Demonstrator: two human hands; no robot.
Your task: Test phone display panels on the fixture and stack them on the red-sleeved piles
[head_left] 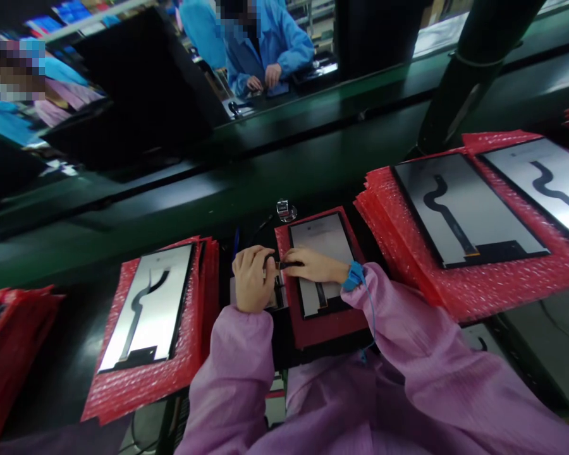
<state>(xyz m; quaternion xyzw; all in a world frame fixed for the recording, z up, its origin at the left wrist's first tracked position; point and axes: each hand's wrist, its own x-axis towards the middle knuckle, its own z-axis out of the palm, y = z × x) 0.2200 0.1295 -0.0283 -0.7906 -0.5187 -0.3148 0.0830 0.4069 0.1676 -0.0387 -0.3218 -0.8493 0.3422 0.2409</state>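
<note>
Both hands (255,281) (315,265) at black cable (320,294)

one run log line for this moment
left hand: by dark strip, grip unclear; right hand: pinching dark strip, over middle panel; middle panel: on red mat; wristband: right wrist

The person's left arm (239,360) is pointing forward, the left hand (255,278) showing its back, fingers (250,258) curving. The right arm (422,319) is slanting inward, the right hand (315,264) lying sideways, its bent fingers pointing left. Both hands are sitting close together.
</note>
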